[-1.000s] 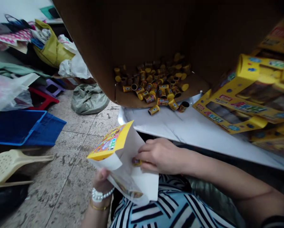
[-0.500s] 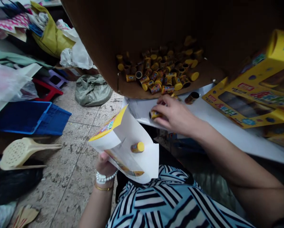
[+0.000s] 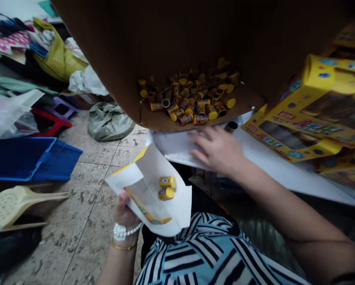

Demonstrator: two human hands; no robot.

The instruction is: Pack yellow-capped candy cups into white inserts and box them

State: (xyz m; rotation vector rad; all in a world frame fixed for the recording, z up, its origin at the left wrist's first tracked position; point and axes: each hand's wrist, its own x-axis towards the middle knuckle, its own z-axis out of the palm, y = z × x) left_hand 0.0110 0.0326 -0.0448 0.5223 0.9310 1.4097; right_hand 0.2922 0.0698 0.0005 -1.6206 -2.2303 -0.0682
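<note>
In my left hand (image 3: pixel 125 209) is an opened display box (image 3: pixel 177 213), white inside and yellow outside, with a clear window. My fingers grip its lower left edge. Two small yellow-capped tubs (image 3: pixel 167 182) lie side by side inside it. My right hand (image 3: pixel 220 152) is slightly blurred, fingers apart, over the white surface just in front of a big carton. Nothing shows in its fingers. Close to it on the surface stands a dark open-ended tub (image 3: pixel 231 126). Many more small yellow tubs (image 3: pixel 192 101) are heaped inside the carton.
The big brown carton (image 3: pixel 118 95) lies with its opening toward me on the white surface (image 3: pixel 272 174). Stacked yellow window boxes (image 3: pixel 296 138) stand to the right. On the left floor are a blue crate (image 3: pixel 55 162), a cream stool (image 3: pixel 8 206) and a grey-green sack (image 3: pixel 110 120).
A second tub now lies in the display box beside the first. My right hand, which held a tub, has let it go and is back near the carton. The view has shifted slightly.
</note>
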